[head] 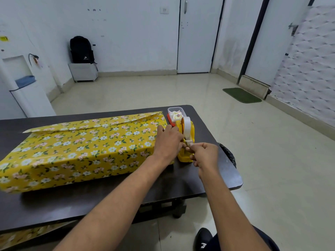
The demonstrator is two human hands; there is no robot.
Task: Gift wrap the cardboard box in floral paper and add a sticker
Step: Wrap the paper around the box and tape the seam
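Observation:
A long box covered in yellow floral paper [79,151] lies on the dark table [108,201], with a loose paper flap standing along its far edge. At its right end stands a yellow tape dispenser [186,142] holding a roll of clear tape. My left hand [167,141] rests on the dispenser's left side, its fingers curled against it. My right hand [204,153] pinches the free end of the tape at the cutter. Behind the dispenser sits a clear tub of stickers [176,113] on a red lid.
The table's right edge is just past my right hand, with a black bin bag [228,154] beside it. More floral paper [27,236] shows under the table's near left edge. A green mat [242,95], doors and a backpack lie across the tiled floor.

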